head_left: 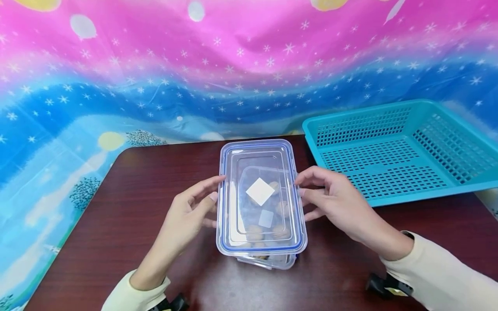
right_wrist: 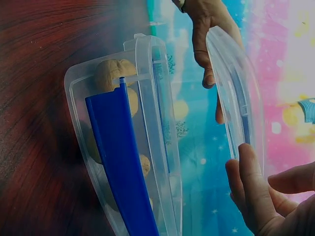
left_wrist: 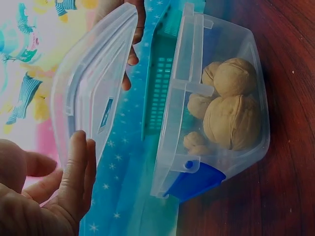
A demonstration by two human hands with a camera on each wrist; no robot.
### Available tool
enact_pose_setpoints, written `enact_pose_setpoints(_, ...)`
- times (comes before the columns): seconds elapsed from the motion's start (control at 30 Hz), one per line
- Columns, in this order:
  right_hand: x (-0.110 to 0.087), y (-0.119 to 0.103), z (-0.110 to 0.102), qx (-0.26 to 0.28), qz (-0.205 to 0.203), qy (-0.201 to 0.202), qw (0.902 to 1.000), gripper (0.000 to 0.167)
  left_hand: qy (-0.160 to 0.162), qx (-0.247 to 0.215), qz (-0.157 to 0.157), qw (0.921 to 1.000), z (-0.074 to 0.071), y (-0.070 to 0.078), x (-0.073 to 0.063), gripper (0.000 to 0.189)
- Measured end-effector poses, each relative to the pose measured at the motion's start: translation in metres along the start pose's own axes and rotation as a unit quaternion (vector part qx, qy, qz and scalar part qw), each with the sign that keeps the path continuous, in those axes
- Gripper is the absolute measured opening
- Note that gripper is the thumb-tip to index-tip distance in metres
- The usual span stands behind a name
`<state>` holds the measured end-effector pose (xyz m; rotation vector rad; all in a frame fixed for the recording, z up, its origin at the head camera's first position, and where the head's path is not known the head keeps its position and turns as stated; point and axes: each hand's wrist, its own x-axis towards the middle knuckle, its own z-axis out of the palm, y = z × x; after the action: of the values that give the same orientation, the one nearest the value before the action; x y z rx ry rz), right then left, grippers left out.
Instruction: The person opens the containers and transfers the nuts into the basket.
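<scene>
Both hands hold a clear plastic lid (head_left: 254, 162) with a blue seal and a white diamond-shaped sticker. My left hand (head_left: 184, 220) grips its left edge between thumb and fingers. On the opposite edge, my right hand (head_left: 338, 203) does the same. Directly below, apart from the lid, a clear food container (head_left: 283, 261) stands on the table, largely seen through the lid. Several walnuts (left_wrist: 234, 120) of differing sizes lie inside it, plainest in the left wrist view. A blue latch (right_wrist: 120, 157) hangs down the container's side in the right wrist view.
A turquoise perforated basket (head_left: 373, 201) stands at the right rear of the dark red wooden table (head_left: 116, 216). Behind the table hangs a pink and blue patterned cloth (head_left: 233, 65). Black straps with small devices (head_left: 389, 286) are at both wrists.
</scene>
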<state>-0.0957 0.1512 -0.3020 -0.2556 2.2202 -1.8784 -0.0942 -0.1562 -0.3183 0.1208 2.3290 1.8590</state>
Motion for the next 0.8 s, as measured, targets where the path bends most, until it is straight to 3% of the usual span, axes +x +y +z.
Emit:
enact_pose_setpoints(0.2,0.007,-0.005,0.008,-0.014,0.016,-0.004,0.9998,0.026,-0.005,0.009,-0.014,0.9999,-0.008,0.0,-0.004,0.049)
enact_pose_setpoints(0.4,0.02,-0.005,0.022,-0.011,0.026,-0.02,0.9994,0.058,-0.011,-0.008,-0.016,0.9998,-0.024,-0.004,-0.008,0.061)
enact_pose_setpoints(0.53,0.029,-0.004,0.035,-0.007,0.033,-0.029,0.999,0.069,-0.017,-0.014,-0.015,0.9996,-0.038,-0.007,-0.009,0.07)
enact_pose_setpoints(0.8,0.052,-0.008,0.067,-0.016,0.034,-0.045,0.9983,0.072,-0.03,-0.002,-0.022,0.9993,-0.076,-0.018,-0.008,0.068)
